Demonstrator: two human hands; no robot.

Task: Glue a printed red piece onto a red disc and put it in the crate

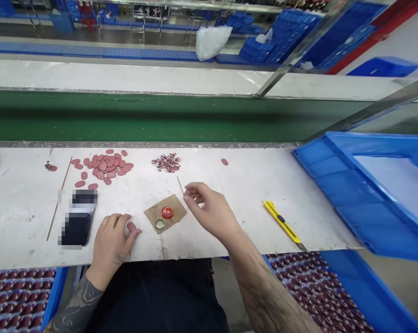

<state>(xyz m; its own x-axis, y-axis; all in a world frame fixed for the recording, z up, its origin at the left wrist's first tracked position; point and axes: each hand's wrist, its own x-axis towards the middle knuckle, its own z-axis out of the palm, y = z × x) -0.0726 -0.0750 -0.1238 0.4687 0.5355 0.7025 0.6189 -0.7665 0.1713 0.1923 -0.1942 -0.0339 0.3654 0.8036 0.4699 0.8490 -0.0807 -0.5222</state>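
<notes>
**Right hand pinches thin stick above cardboard square with two caps**

Right hand (209, 210) hovers over the white table (250, 194), fingers bunched, thumb and forefinger pinching a thin wooden stick (180, 184) that angles up and to the left from the fingertips. Left hand (112, 240) rests on the table edge, loosely curled, a small pinkish-red disc (131, 227) held at its fingertips against the thumb.

Cardboard square (165, 213) lies flat between the two hands, just right of the left hand and just below-left of the right hand's fingertips. It is brown, turned like a diamond, speckled surface. On it: a red cap (167, 212) near the middle, and a gold-rimmed cap (159, 224) touching or just beside it, lower left, open side up, pale inside.

Behind, well apart from the hands: pile of pinkish-red discs (104, 166), small heap of printed red-white pieces (167, 162), one stray disc (224, 162). Long thin rod (59, 199) lies at left beside a dark, blurred-out object (78, 217). Yellow utility knife (281, 222) lies to the right. Blue crate (368, 194) at far right; green conveyor belt (160, 118) beyond the table.
</notes>
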